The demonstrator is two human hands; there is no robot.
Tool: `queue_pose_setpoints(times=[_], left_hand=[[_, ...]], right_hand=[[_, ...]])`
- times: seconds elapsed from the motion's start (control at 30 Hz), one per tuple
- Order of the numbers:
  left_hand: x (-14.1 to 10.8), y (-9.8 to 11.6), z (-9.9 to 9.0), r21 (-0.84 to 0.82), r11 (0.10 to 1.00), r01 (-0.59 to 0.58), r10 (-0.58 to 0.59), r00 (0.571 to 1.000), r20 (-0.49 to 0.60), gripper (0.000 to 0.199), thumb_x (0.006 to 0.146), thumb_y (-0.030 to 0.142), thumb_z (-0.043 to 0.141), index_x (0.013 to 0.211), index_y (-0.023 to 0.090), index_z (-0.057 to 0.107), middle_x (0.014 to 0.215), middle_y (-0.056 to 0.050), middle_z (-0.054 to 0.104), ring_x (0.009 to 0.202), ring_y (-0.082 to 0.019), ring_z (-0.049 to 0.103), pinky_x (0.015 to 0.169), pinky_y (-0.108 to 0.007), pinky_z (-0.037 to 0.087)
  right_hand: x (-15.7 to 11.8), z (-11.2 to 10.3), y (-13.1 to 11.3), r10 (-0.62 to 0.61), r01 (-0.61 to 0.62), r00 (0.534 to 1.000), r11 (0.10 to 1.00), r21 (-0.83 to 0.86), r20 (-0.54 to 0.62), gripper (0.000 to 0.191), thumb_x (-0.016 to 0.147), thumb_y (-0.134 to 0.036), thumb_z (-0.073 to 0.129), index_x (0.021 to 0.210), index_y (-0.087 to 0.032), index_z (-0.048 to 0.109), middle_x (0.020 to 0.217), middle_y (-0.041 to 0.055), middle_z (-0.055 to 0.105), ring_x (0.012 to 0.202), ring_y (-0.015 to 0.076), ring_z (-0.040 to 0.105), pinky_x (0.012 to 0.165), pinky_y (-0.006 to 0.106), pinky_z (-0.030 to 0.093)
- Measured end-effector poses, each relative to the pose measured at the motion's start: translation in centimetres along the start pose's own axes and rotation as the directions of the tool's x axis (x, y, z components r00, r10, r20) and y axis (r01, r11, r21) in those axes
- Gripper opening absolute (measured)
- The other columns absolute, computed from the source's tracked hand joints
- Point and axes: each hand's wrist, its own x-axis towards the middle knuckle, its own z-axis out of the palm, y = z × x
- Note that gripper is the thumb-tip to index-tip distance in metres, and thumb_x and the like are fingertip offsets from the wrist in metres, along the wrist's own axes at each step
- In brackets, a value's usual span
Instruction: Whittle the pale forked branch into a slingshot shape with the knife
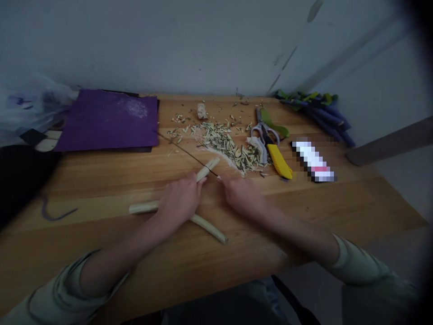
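Note:
My left hand (pixel 181 195) is closed around a pale peeled stick (pixel 209 168), whose end points away to the upper right. A thin dark rod (pixel 186 152) crosses that stick near its tip, and its near end is in the closed fingers of my right hand (pixel 241 192). Whether the rod is a wire or a slim file I cannot make out. Another pale peeled stick (pixel 210 229) lies on the table, passing under my left wrist, which hides its middle.
Wood shavings (pixel 221 142) and a small pale block (pixel 202 111) lie ahead. Right of them are scissors (pixel 259 128), a yellow utility knife (pixel 280 161), a blurred phone (pixel 314 161) and dark stems (pixel 321 113). Purple sheet (pixel 111 122) lies left; a curled strip (pixel 56 218) sits nearer.

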Motion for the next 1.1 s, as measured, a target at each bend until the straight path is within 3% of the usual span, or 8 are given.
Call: queue_pose_setpoints(times=[0.1,0.23,0.47,0.7,0.83,0.93,1.1], left_hand=[[0.2,-0.1,-0.2,-0.004,1.000,0.015,-0.015,1.000,-0.012,0.050,0.089,0.042,0.014,0.091,0.013,0.054,0.072,-0.012,0.064,0.063,-0.026,0.061,0.054,-0.033,0.041],[0.3,-0.1,-0.3,-0.010,1.000,0.008,-0.008,1.000,-0.018,0.049,0.089,0.043,0.014,0.090,0.014,0.054,0.071,-0.011,0.064,0.063,-0.025,0.061,0.053,-0.032,0.041],[-0.1,-0.1,-0.3,-0.033,0.999,-0.009,0.009,1.000,0.013,0.048,0.089,0.044,0.015,0.089,0.014,0.053,0.072,-0.010,0.063,0.064,-0.024,0.061,0.055,-0.032,0.040],[-0.5,1.0,-0.5,-0.071,0.997,-0.026,0.027,1.000,0.016,0.044,0.089,0.041,0.016,0.091,0.014,0.050,0.071,-0.010,0.063,0.062,-0.023,0.060,0.053,-0.030,0.039],[-0.6,0.9,-0.7,-0.040,0.999,-0.005,0.006,1.000,0.007,0.044,0.089,0.043,0.017,0.091,0.014,0.050,0.070,-0.010,0.063,0.062,-0.023,0.061,0.052,-0.029,0.039],[-0.8,0.6,-0.8,-0.010,1.000,-0.004,0.004,1.000,0.013,0.042,0.089,0.041,0.017,0.094,0.014,0.049,0.070,-0.011,0.063,0.062,-0.023,0.061,0.052,-0.030,0.040],[-1.1,0.3,-1.2,0.020,1.000,-0.014,0.013,1.000,0.020,0.040,0.089,0.037,0.018,0.092,0.013,0.050,0.067,-0.012,0.063,0.060,-0.025,0.062,0.048,-0.031,0.041]], right_hand=[[-3.1,0.5,2.0,0.067,-0.073,0.992,0.996,0.051,0.103,0.021,0.084,-0.017,0.031,0.091,-0.018,0.051,0.072,0.0051,0.066,0.060,0.0162,0.061,0.048,0.024,0.032],[-7.1,0.4,5.0,0.092,-0.100,0.991,0.992,0.080,0.093,0.023,0.088,-0.024,0.028,0.087,-0.018,0.050,0.067,0.0045,0.064,0.057,0.0146,0.058,0.048,0.023,0.031],[-7.4,-1.3,4.7,0.076,-0.075,0.996,0.997,-0.022,0.038,0.028,0.090,-0.033,0.026,0.077,-0.019,0.047,0.056,0.0032,0.061,0.046,0.0151,0.055,0.041,0.023,0.021],[-10.1,0.1,4.8,0.079,-0.080,0.997,0.996,-0.039,-0.015,0.020,0.086,-0.028,0.029,0.078,-0.020,0.046,0.051,0.0029,0.060,0.040,0.0170,0.054,0.040,0.024,0.017],[-9.6,0.1,4.9,0.081,-0.077,0.996,0.986,0.147,-0.024,0.025,0.086,-0.028,0.026,0.072,-0.020,0.045,0.053,0.0020,0.059,0.044,0.0143,0.054,0.042,0.023,0.023],[-8.8,-1.1,4.9,0.053,-0.054,0.999,0.964,0.261,0.009,0.031,0.089,-0.032,0.024,0.067,-0.020,0.042,0.053,0.0003,0.058,0.048,0.0122,0.053,0.046,0.022,0.028],[-7.9,-4.3,5.0,0.070,-0.072,0.996,0.997,-0.040,-0.060,0.037,0.087,-0.039,0.022,0.073,-0.020,0.051,0.055,0.0050,0.059,0.044,0.0156,0.050,0.042,0.026,0.021]])
